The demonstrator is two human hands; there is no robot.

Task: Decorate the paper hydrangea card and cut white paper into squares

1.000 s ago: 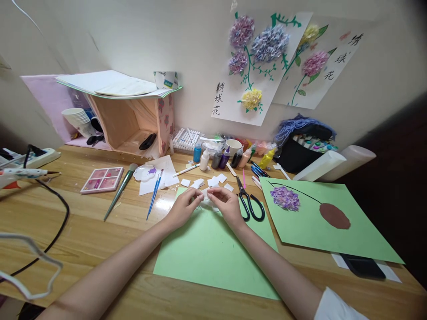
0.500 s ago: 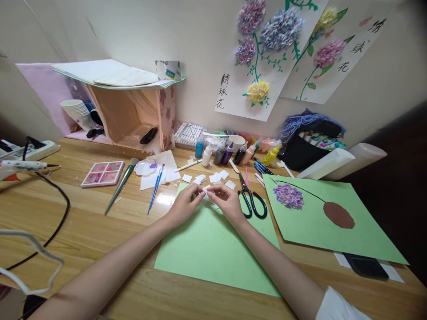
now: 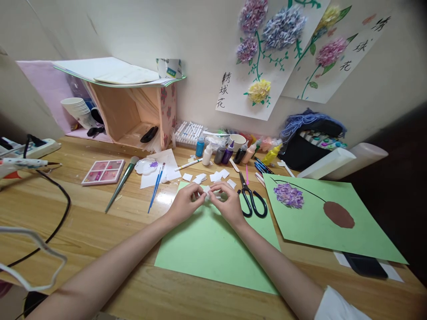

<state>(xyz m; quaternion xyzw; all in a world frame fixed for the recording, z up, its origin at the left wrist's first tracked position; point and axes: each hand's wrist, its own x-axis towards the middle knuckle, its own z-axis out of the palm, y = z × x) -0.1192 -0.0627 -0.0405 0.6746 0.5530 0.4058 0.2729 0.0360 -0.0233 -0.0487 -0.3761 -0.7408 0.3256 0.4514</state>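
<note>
Between the fingertips of both hands is a small white paper piece (image 3: 207, 190), held just above the far edge of a green sheet (image 3: 213, 249). My left hand (image 3: 186, 200) pinches its left side. From the right, my right hand (image 3: 228, 202) pinches it too, thumb against fingers. More cut white paper pieces (image 3: 216, 176) lie just beyond the hands. Black-handled scissors (image 3: 251, 198) rest to the right of my right hand, blades pointing away, partly on the green sheet.
Paint bottles (image 3: 227, 153) stand in a row at the back. Left lie paintbrushes (image 3: 156, 186), a large green brush (image 3: 122, 184) and a pink palette (image 3: 103, 172). A glue gun (image 3: 25, 164) with a black cord is far left. Right is a green card (image 3: 316, 244) bearing a purple flower.
My right fingers have shifted slightly around the white paper piece, with the thumb a little lower. Both hands stay in nearly the same place.
</note>
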